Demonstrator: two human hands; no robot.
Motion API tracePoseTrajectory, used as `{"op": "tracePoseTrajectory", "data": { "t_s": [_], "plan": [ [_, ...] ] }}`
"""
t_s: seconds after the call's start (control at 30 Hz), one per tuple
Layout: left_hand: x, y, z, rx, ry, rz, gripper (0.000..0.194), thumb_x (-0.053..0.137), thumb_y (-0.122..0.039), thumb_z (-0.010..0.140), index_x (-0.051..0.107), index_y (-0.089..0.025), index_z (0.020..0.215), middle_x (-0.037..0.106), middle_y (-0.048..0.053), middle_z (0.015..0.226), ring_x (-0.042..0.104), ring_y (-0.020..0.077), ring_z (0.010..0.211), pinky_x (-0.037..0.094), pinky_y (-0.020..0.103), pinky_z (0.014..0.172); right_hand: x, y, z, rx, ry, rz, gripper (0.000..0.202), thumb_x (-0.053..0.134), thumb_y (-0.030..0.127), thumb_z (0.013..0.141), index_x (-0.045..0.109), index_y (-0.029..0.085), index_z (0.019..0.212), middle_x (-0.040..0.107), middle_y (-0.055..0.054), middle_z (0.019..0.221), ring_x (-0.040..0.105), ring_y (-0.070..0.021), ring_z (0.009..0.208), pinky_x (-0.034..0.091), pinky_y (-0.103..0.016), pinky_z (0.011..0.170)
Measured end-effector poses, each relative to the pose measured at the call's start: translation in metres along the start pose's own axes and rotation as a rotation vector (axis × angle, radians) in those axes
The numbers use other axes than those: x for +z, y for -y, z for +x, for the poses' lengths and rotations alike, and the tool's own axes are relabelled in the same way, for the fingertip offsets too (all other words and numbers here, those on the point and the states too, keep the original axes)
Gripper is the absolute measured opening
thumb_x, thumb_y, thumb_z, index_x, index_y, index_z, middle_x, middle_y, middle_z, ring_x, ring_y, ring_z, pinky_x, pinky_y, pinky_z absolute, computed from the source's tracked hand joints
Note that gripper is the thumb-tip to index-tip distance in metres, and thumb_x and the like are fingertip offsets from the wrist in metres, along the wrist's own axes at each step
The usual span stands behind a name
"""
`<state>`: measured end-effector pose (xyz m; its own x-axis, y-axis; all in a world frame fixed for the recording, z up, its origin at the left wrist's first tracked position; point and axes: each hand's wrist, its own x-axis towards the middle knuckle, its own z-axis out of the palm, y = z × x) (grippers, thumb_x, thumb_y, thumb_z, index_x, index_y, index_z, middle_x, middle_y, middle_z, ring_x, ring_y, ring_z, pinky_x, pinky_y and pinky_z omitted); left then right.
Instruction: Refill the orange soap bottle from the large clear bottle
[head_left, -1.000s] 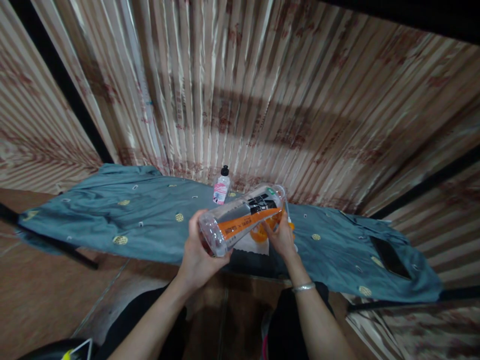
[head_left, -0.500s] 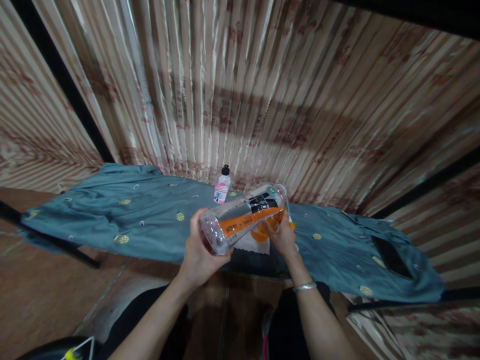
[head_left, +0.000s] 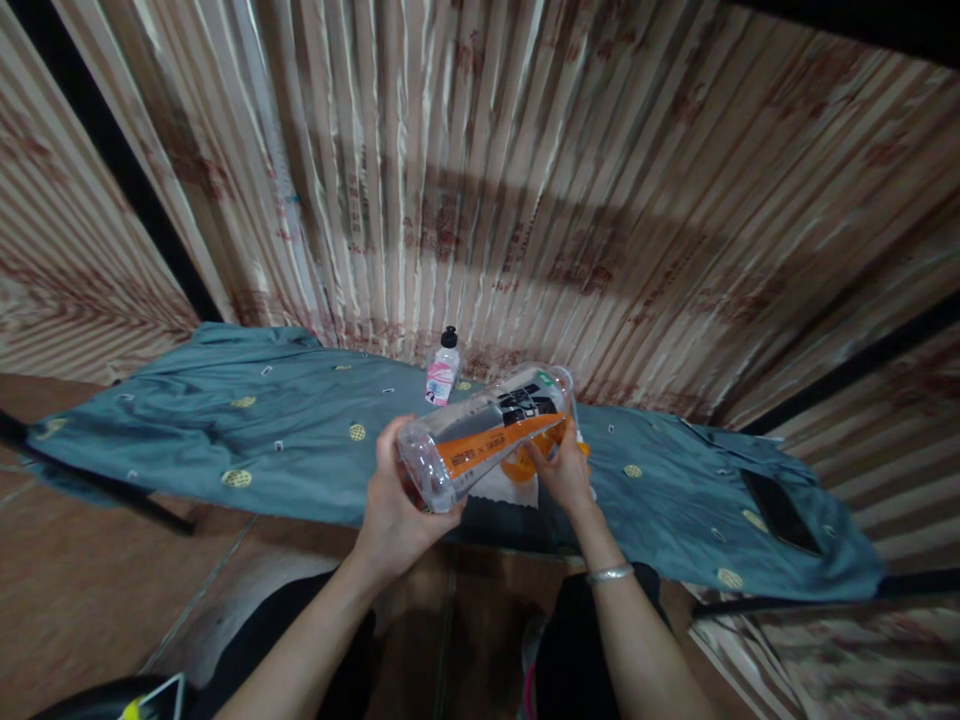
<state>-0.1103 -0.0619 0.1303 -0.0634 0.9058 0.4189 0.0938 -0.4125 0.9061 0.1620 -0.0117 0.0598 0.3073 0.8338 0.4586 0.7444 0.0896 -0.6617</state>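
Note:
A large clear plastic bottle [head_left: 487,435] with an orange and black label lies tilted between my hands, above the cloth. My left hand [head_left: 405,510] is wrapped round its near left end. At the right end, my right hand [head_left: 562,465] grips it, thumb against the label. Behind and below the bottle, an orange object [head_left: 519,465] shows in part, and its shape is mostly hidden. Under that lies a white sheet [head_left: 499,488]. A small clear bottle with a black cap and pink label [head_left: 442,372] stands just behind the large one.
Teal patterned cloth [head_left: 300,440] covers the long narrow surface. A dark phone [head_left: 781,512] lies on its right part. Pleated curtains [head_left: 450,180] hang right behind, with black frame bars [head_left: 127,180] at the sides. My legs are below the front edge.
The view has shifted slightly, so the cloth and phone sit a little further left. Both hands keep their hold on the large bottle, with almost no movement.

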Motion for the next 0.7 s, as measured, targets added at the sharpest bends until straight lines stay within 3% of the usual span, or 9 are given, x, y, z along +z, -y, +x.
{"op": "tracePoseTrajectory", "data": {
  "t_s": [0.7],
  "plan": [
    [0.0, -0.0048, -0.0017, 0.019, -0.001, 0.024, 0.084, 0.084, -0.03, 0.064, 0.041, -0.024, 0.136, 0.068, 0.005, 0.116, 0.078, 0.0237, 0.094, 0.065, 0.034, 0.074, -0.0011, 0.0019, -0.0012, -0.004, 0.002, -0.003, 0.084, 0.07, 0.058, 0.088, 0.047, 0.01, 0.153, 0.076, -0.025, 0.134, 0.076, -0.0398, 0.118, 0.061, -0.052, 0.099]
  ]
}}
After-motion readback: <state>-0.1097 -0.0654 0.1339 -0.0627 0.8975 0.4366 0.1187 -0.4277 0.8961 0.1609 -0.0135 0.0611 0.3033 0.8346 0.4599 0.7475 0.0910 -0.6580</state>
